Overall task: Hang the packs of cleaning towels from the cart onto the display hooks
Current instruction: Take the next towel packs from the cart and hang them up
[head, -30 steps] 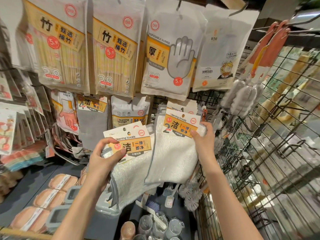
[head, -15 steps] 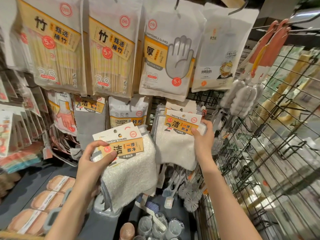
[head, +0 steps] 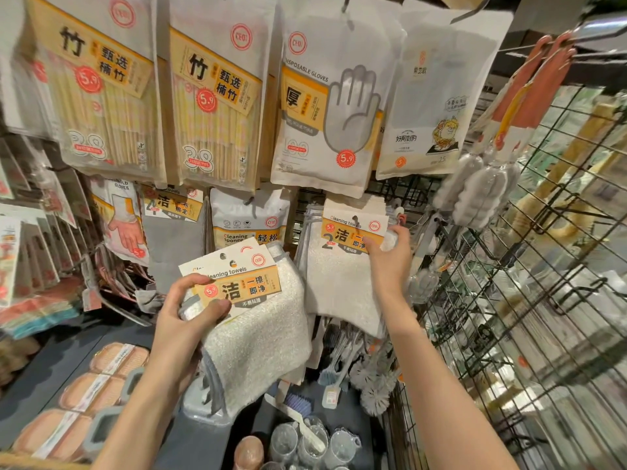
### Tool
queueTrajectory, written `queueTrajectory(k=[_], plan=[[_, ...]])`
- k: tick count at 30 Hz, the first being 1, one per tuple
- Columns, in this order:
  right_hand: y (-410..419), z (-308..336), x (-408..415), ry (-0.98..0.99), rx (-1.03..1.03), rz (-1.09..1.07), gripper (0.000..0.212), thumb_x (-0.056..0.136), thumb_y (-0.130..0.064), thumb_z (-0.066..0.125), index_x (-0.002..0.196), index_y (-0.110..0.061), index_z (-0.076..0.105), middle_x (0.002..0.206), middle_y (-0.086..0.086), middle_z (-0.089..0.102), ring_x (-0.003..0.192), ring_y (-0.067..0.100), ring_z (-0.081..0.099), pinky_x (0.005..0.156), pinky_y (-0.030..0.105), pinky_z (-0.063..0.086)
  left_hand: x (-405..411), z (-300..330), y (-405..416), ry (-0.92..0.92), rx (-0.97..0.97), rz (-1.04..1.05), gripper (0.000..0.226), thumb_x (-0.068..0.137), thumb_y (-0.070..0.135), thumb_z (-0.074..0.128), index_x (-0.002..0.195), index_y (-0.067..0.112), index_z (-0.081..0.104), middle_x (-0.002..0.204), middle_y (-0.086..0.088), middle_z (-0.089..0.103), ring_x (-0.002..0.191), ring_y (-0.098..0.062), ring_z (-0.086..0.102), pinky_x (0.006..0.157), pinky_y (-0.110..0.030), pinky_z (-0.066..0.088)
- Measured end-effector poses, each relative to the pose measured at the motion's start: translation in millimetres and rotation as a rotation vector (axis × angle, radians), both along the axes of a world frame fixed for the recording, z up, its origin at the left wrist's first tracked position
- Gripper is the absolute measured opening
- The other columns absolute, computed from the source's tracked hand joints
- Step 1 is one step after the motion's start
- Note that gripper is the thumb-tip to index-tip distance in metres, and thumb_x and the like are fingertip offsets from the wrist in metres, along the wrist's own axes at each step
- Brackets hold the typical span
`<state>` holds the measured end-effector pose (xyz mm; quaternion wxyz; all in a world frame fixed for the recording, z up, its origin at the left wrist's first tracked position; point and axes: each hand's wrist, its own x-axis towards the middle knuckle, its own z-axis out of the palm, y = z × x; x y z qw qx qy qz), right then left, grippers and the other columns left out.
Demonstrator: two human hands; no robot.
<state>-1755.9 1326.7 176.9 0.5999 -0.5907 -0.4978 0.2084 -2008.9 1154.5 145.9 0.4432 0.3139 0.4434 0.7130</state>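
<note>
A person faces a crowded shop display of hanging packs. The right hand [head: 390, 262] is raised to a pack of cleaning towels [head: 342, 266] that hangs on its display hook [head: 354, 219], fingers curled on the pack's right edge beside the header card. The left hand [head: 188, 320] holds a second pack of cleaning towels [head: 251, 320] lower and to the left, thumb pinching its card, punched hole uppermost.

The step appears to be settling one pack before hanging the next. The next move likely calls for lifting the held pack so its hole meets the hook tip.

Room is tight: a bag of cleaning sponges [head: 247, 218] hangs close on the left, disposable gloves [head: 325, 106] overhang above, and a wire grid rack [head: 529, 300] closes the right side.
</note>
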Motion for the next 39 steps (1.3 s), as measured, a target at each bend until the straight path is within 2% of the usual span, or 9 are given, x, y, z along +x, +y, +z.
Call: queueTrajectory(k=[9, 15, 18, 23, 28, 31, 34, 36, 39], plan=[[23.6, 1.0, -2.7, -0.085, -0.012, -0.058, 0.039, 0.08, -0.024, 0.072, 0.113, -0.019, 0.053, 0.126, 0.0, 0.054, 0.111, 0.019, 0.052, 0.076, 0.027, 0.035, -2.5, 1.3, 2.5, 0.007, 0.03, -0.008, 0.054, 0.078, -0.012, 0.065, 0.101, 0.037, 0.067, 0.097, 0.0, 0.076, 0.082, -0.014, 0.073, 0.064, -0.021, 0.057], [10.4, -1.0, 1.9, -0.127, 0.001, -0.018, 0.043, 0.081, -0.023, 0.071, 0.12, -0.02, 0.052, 0.126, 0.001, 0.05, 0.108, 0.013, 0.05, 0.078, 0.024, 0.033, 2.5, 0.3, 4.0, 0.077, 0.034, 0.001, 0.066, 0.064, 0.005, 0.077, 0.116, 0.043, 0.062, 0.105, 0.016, 0.072, 0.094, -0.014, 0.071, 0.071, -0.024, 0.058], [-11.4, -1.0, 6.5, -0.127, 0.037, 0.054, 0.05, 0.082, -0.019, 0.071, 0.127, -0.023, 0.048, 0.131, -0.003, 0.044, 0.115, 0.004, 0.042, 0.089, 0.021, 0.032, 7.0, -0.2, 4.7, 0.076, 0.013, 0.01, 0.069, 0.058, 0.013, 0.079, 0.116, 0.047, 0.062, 0.109, 0.007, 0.073, 0.097, -0.018, 0.071, 0.078, -0.032, 0.058], [-56.8, 1.2, 6.3, -0.191, 0.083, 0.082, 0.037, 0.086, -0.016, 0.066, 0.12, -0.023, 0.054, 0.134, -0.009, 0.04, 0.113, -0.02, 0.034, 0.094, 0.003, 0.024, 18.9, 0.0, 7.2, 0.108, 0.045, 0.002, 0.065, 0.067, 0.0, 0.077, 0.11, 0.047, 0.064, 0.105, 0.014, 0.073, 0.096, -0.015, 0.071, 0.069, -0.021, 0.057], [-88.2, 13.6, -13.1, -0.116, -0.017, 0.423, 0.035, 0.09, -0.017, 0.061, 0.117, -0.037, 0.051, 0.117, -0.017, 0.05, 0.106, -0.009, 0.047, 0.088, 0.006, 0.042, 30.5, 1.2, 7.9, 0.202, 0.048, -0.035, 0.063, 0.071, 0.003, 0.08, 0.111, 0.048, 0.062, 0.118, 0.015, 0.066, 0.103, -0.013, 0.068, 0.073, -0.024, 0.057], [-98.2, 13.4, -20.2, -0.079, -0.092, 0.602, 0.027, 0.096, -0.02, 0.051, 0.123, -0.027, 0.054, 0.121, -0.01, 0.057, 0.106, -0.014, 0.05, 0.088, 0.006, 0.043, 35.2, 3.0, 6.9, 0.212, 0.059, -0.032, 0.06, 0.065, 0.012, 0.082, 0.11, 0.047, 0.063, 0.119, 0.013, 0.065, 0.102, -0.009, 0.068, 0.069, -0.018, 0.055], [-106.2, 10.5, -21.2, -0.045, -0.088, 0.639, 0.028, 0.098, -0.023, 0.045, 0.124, -0.02, 0.057, 0.122, -0.007, 0.058, 0.103, -0.021, 0.049, 0.081, -0.001, 0.037, 34.3, 3.3, 7.0, 0.219, 0.048, -0.025, 0.06, 0.063, 0.017, 0.083, 0.109, 0.048, 0.062, 0.124, 0.004, 0.063, 0.105, -0.015, 0.067, 0.08, -0.032, 0.058], [-110.9, 11.1, -19.9, -0.023, -0.1, 0.656, 0.027, 0.096, -0.024, 0.05, 0.122, -0.023, 0.057, 0.124, -0.005, 0.058, 0.104, -0.017, 0.051, 0.081, 0.0, 0.038, 33.1, 2.8, 7.5, 0.247, 0.042, -0.006, 0.059, 0.066, 0.016, 0.083, 0.11, 0.049, 0.061, 0.127, 0.003, 0.061, 0.113, -0.02, 0.063, 0.09, -0.044, 0.055], [-119.9, 11.7, -20.6, -0.078, -0.084, 0.655, 0.041, 0.085, -0.021, 0.069, 0.117, -0.04, 0.051, 0.122, -0.014, 0.054, 0.11, -0.014, 0.048, 0.087, 0.002, 0.038, 33.8, 3.6, 7.7, 0.238, 0.049, 0.024, 0.059, 0.062, 0.02, 0.083, 0.109, 0.047, 0.061, 0.126, 0.007, 0.06, 0.114, -0.021, 0.061, 0.088, -0.042, 0.055]])
